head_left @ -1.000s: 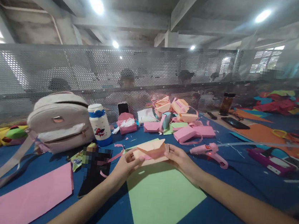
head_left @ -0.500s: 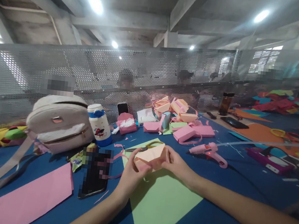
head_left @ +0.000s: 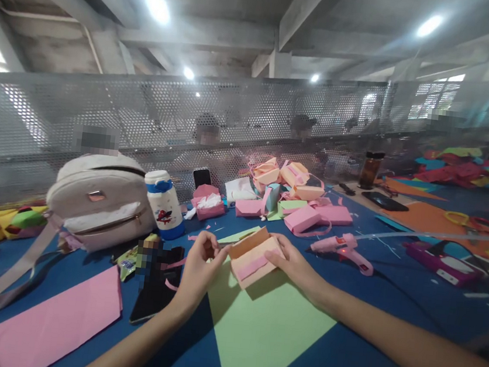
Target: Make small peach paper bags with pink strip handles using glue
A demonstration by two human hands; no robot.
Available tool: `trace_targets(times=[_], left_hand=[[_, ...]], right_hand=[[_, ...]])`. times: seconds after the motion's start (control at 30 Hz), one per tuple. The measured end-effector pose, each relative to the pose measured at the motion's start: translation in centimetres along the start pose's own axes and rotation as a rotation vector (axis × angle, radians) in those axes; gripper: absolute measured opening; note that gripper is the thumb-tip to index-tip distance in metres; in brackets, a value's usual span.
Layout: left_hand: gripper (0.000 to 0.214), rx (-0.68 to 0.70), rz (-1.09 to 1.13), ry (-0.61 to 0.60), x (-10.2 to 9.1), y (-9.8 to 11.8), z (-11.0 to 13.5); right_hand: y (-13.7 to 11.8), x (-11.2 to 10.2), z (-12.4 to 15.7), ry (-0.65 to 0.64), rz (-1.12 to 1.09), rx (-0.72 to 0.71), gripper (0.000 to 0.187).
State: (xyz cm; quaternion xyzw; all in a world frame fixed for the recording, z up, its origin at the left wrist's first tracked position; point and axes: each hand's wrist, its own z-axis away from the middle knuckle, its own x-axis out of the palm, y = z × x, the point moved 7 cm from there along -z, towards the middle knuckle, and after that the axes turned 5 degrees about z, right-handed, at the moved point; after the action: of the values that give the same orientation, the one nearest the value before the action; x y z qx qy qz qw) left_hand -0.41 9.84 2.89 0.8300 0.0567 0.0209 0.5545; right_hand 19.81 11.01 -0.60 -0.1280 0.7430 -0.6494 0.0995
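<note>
My right hand (head_left: 286, 265) grips a small peach paper box (head_left: 257, 261) by its right end, thumb on the side that faces me. This open-topped box carries a pink paper patch (head_left: 254, 265) on that side. My left hand (head_left: 203, 264) is curled at the box's left corner, with thumb and fingers drawn together. What lies between those fingers is hidden. Pink paper strips (head_left: 173, 264) show beside and behind the left hand. Beneath both hands is a light green paper sheet (head_left: 267, 333). Behind the box, the scissors are mostly covered.
A pink glue gun (head_left: 343, 249) rests at right. Finished-looking paper bags (head_left: 306, 217) are heaped at the back. A backpack (head_left: 98, 202), a bottle (head_left: 165, 204), a dark phone (head_left: 155, 291) and folded pink paper (head_left: 48, 317) occupy the left. A perforated metal screen (head_left: 155, 114) stands behind.
The box has tipped, so its open top and pink patch now show. My left hand has slid off the box's side to its left corner, fingers curling. My right hand keeps its grip.
</note>
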Motion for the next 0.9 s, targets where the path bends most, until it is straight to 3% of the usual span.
trace_targets(times=[0.13,0.3,0.4,0.47,0.53,0.67,0.77,0.9], left_hand=[[0.041,-0.006,-0.01,-0.113,0.7,1.9,0.2],[0.045,-0.032,0.126,-0.231,2.5,4.6,2.3],[0.043,-0.082,0.137,-0.466,4.8,5.8,4.4],[0.032,-0.066,0.063,-0.549,5.7,6.0,5.1],[0.033,-0.014,0.058,-0.507,5.6,5.6,4.8],[0.037,0.055,0.099,-0.314,3.7,3.3,2.7],[0.052,-0.064,0.136,-0.342,3.3,0.8,1.6],[0.05,-0.233,0.157,-0.397,3.7,-0.7,1.6]], right_hand=[[-0.1,0.3,0.1,-0.024,0.031,-0.011,0.062],[-0.4,0.6,0.3,-0.033,0.097,-0.067,0.057],[-0.6,0.5,0.2,-0.01,0.143,-0.119,0.053],[-0.7,0.3,0.1,0.003,0.159,-0.134,0.052],[-0.8,0.3,0.1,0.009,0.165,-0.141,0.05],[-0.9,0.6,0.3,-0.018,0.124,-0.144,0.051],[-0.8,0.9,0.4,-0.054,0.058,-0.14,0.057],[-1.0,1.3,0.4,-0.098,0.018,-0.186,0.061]])
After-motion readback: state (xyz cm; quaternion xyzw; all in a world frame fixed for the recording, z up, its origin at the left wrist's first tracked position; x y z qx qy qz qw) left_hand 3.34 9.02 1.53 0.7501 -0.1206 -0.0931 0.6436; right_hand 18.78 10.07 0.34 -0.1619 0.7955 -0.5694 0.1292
